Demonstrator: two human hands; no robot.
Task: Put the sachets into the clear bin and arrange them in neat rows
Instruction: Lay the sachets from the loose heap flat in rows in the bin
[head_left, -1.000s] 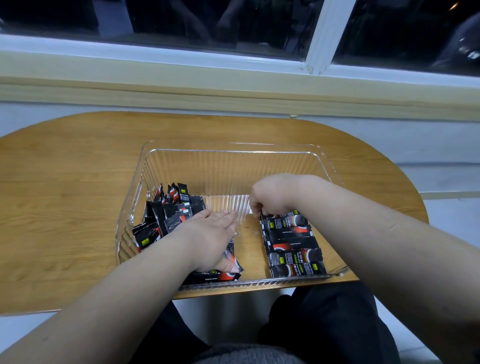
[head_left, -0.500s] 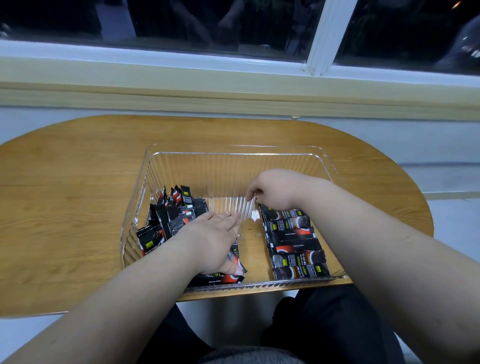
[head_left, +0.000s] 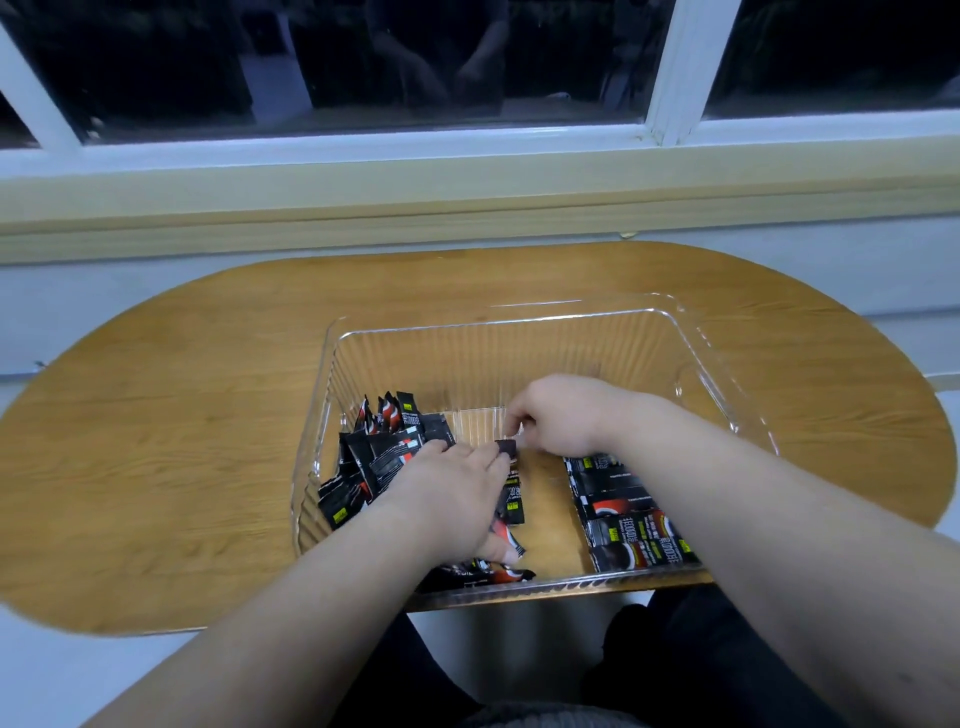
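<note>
Between two hands (head_left: 451, 501) (head_left: 558, 415), one sachet (head_left: 507, 448)

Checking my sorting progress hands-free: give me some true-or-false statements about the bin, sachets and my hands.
1. The bin stands on a wooden table. True.
2. The tidy row of sachets lies at the bin's left side. False: it lies at the right; the loose pile is at the left.
3. The left hand rests on the loose pile. True.
4. Sachets lie on the table outside the bin. False: all visible ones are inside.
</note>
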